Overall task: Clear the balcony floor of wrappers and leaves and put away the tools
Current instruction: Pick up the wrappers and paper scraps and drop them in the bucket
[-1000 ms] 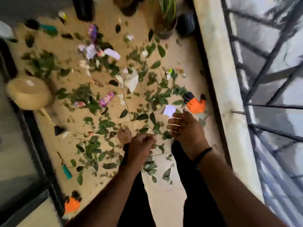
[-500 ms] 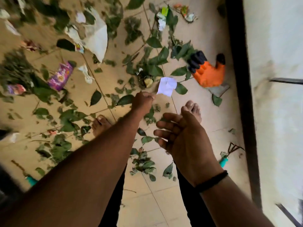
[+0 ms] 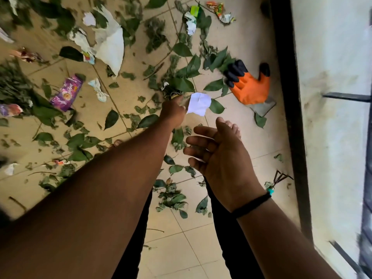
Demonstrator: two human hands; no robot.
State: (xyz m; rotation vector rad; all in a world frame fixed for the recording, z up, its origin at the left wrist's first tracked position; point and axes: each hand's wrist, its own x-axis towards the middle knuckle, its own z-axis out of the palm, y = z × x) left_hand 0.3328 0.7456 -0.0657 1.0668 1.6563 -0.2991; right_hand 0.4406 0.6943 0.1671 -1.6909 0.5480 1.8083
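Left hand [image 3: 173, 112] reaches down at the white paper [image 3: 198, 104], its fingers hidden behind the knuckles, so whether it grips is impossible to tell. Right hand [image 3: 219, 158] hovers, fingers spread and relaxed, holding nothing. Leaves [image 3: 184, 81] litter the floor [image 3: 181, 248]; an orange glove [image 3: 248, 85] lies near the floor's right edge.

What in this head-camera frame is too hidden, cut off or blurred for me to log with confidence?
- Left hand: its fingertips are turned away at the white paper scrap, so any grip is unclear.
- Small hand rake with teal handle: the handle is mostly hidden by the right wrist.
- Purple printed wrapper: its lettering is too small and blurred to read.
- Orange glove with black fingertips: green leaves cover part of its fingers.
- Right hand: open, holds nothing.
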